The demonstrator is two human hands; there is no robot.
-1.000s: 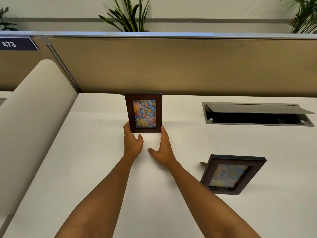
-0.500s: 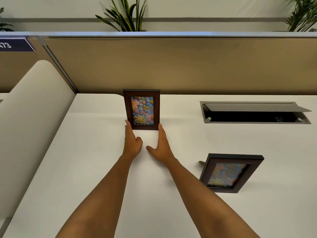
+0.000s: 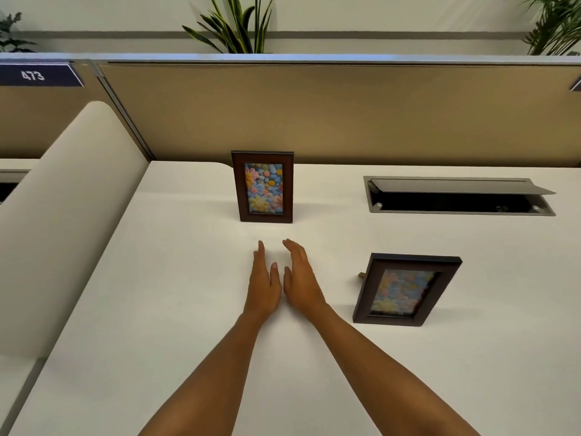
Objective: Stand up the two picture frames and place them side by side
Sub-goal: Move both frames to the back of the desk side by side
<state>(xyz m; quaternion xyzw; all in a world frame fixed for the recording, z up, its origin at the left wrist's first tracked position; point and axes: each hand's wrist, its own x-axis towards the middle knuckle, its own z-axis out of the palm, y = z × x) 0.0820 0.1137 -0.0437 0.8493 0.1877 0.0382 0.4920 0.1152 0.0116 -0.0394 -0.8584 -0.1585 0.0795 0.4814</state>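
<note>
Brown frame (image 3: 263, 186) upright; second frame (image 3: 405, 290) lying flat; hands (image 3: 284, 280) empty.

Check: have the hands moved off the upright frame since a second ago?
Yes. Both the left hand and right hand have pulled back toward the person, away from the upright frame, which stands alone near the partition.

The only writing I can read is the white number 473 on a dark blue nameplate (image 3: 37, 75) fixed to the top of the tan partition (image 3: 314, 114), far up and to the left of my left hand (image 3: 263, 280).
</note>
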